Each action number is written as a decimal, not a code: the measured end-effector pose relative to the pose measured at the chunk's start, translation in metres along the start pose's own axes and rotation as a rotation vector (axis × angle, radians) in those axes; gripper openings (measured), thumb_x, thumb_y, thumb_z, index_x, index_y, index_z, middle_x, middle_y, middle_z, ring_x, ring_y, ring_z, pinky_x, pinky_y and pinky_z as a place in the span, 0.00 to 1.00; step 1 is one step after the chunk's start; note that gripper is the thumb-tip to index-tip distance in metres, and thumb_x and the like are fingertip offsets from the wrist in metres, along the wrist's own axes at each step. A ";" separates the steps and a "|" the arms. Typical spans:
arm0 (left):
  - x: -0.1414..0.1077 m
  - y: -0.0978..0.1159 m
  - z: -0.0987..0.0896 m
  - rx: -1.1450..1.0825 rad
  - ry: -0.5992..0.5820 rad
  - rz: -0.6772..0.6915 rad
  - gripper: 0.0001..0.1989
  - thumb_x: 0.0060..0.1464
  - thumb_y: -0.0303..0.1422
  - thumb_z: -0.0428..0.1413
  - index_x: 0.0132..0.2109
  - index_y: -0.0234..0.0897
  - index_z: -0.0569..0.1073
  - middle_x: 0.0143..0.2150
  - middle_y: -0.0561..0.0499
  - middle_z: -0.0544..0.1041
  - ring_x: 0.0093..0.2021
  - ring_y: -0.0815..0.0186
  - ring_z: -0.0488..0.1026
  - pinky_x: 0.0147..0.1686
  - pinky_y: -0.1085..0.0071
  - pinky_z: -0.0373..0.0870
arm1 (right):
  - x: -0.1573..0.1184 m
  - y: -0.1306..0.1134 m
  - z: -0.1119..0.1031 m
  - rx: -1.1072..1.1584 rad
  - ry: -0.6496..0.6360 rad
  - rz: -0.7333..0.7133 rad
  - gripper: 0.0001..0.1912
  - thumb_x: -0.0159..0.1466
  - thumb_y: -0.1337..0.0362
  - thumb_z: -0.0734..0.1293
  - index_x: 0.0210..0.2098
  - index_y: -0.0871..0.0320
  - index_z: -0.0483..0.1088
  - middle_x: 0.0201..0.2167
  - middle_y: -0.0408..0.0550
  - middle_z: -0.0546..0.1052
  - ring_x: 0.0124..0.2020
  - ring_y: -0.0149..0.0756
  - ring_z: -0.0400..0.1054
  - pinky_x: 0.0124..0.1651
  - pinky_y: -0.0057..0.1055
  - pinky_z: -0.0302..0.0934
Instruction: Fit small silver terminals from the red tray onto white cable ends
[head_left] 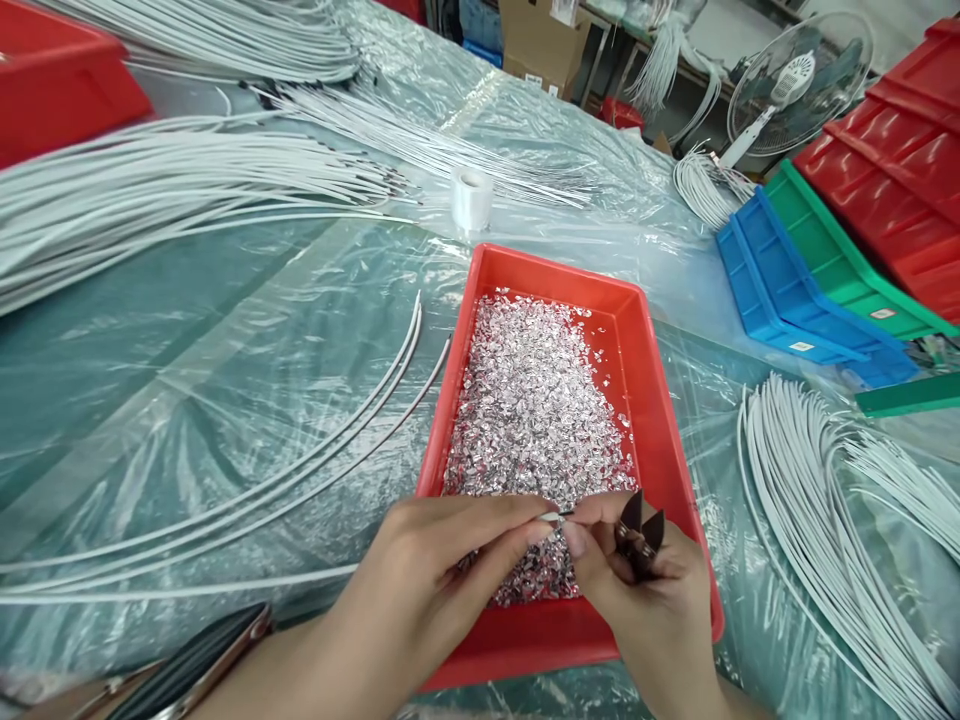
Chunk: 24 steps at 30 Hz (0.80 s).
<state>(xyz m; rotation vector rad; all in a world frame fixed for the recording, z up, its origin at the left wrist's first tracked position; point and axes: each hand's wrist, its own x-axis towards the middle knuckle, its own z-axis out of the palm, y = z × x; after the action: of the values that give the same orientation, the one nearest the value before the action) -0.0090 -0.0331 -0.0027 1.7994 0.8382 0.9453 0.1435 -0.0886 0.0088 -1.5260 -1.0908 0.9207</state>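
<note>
Above the near end of a red tray (667, 400) filled with small silvery scraps (532, 400), my two hands meet. My left hand (465, 560) pinches a white cable (551, 517) close to its tip. The thumb and forefinger of my right hand (637, 570) close on the cable's dark end. Dark, pointed cutters (641, 530) are also held in my right hand, blades up and slightly apart. To the left, several loose white cables (330, 470) curve over the plastic-covered table (225, 400); one runs toward my left hand.
Cable bundles lie at the upper left (225, 170) and right (825, 530). A clear tape roll (472, 200) stands behind the tray. Blue bins (795, 290), a green bin (847, 260), red bins (900, 160) and a fan (795, 85) are at the upper right.
</note>
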 end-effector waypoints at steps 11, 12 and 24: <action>-0.004 -0.001 -0.002 0.164 -0.032 0.140 0.06 0.62 0.26 0.54 0.44 0.37 0.74 0.39 0.53 0.83 0.34 0.73 0.80 0.35 0.84 0.72 | 0.001 -0.016 0.005 -0.013 0.058 0.235 0.05 0.54 0.64 0.66 0.22 0.56 0.68 0.16 0.33 0.51 0.19 0.26 0.38 0.22 0.27 0.35; -0.004 -0.002 -0.003 0.174 -0.032 0.147 0.05 0.62 0.27 0.53 0.44 0.37 0.73 0.39 0.53 0.83 0.34 0.73 0.80 0.35 0.84 0.72 | 0.001 -0.015 0.005 -0.010 0.057 0.242 0.05 0.53 0.64 0.66 0.22 0.56 0.68 0.16 0.33 0.52 0.19 0.26 0.39 0.22 0.27 0.35; 0.003 -0.003 -0.005 0.030 -0.128 -0.127 0.14 0.66 0.34 0.45 0.40 0.37 0.75 0.21 0.56 0.75 0.17 0.72 0.69 0.18 0.78 0.64 | 0.003 -0.015 -0.018 -0.130 0.207 0.082 0.08 0.57 0.62 0.68 0.22 0.54 0.72 0.15 0.36 0.56 0.17 0.28 0.47 0.21 0.28 0.40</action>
<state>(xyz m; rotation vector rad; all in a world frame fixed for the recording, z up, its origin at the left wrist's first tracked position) -0.0119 -0.0274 -0.0031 1.7896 0.8787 0.7323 0.1588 -0.0896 0.0267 -1.7421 -0.9596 0.7383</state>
